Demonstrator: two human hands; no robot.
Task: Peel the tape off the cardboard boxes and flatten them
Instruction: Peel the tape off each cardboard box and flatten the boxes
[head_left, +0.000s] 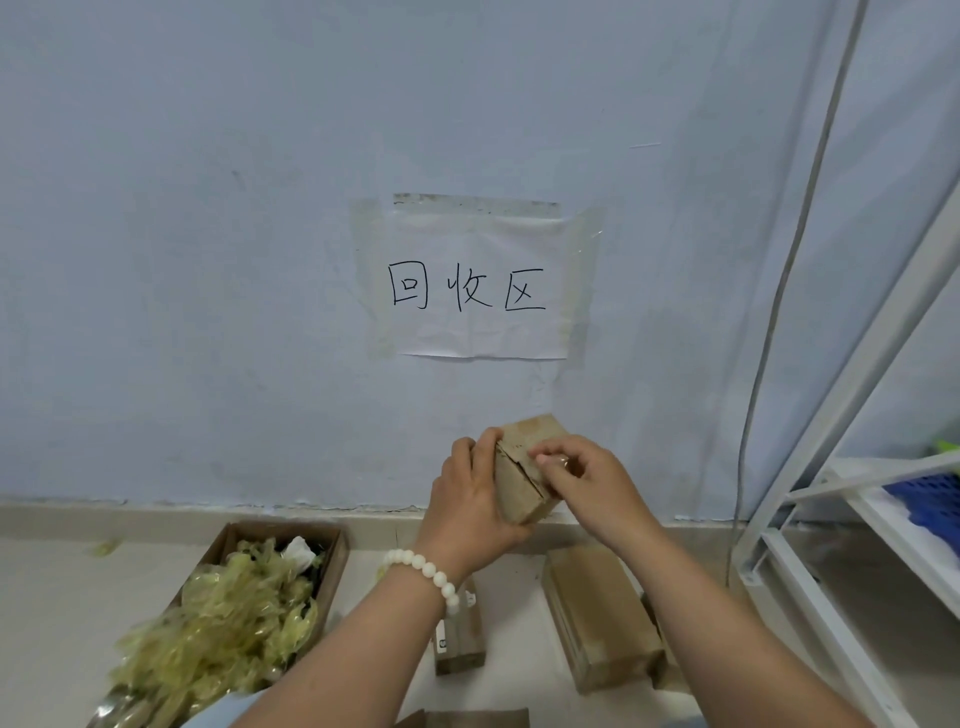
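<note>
I hold a small brown cardboard box (522, 470) up in front of the wall, tilted on its corner. My left hand (470, 506), with a white bead bracelet on the wrist, grips the box from the left and underneath. My right hand (584, 480) pinches at the tape on the box's upper right face with thumb and forefinger. The tape itself is too thin and clear to make out. Two more taped boxes lie on the floor below: a larger box (602, 618) to the right and a narrow box (460, 642) partly behind my left forearm.
An open cardboard box (332, 558) at the lower left overflows with crumpled yellowish tape (228, 618). A paper sign (475, 286) is taped to the wall ahead. A white metal rack (852, 499) with a blue basket stands at the right. Another cardboard piece (472, 718) shows at the bottom edge.
</note>
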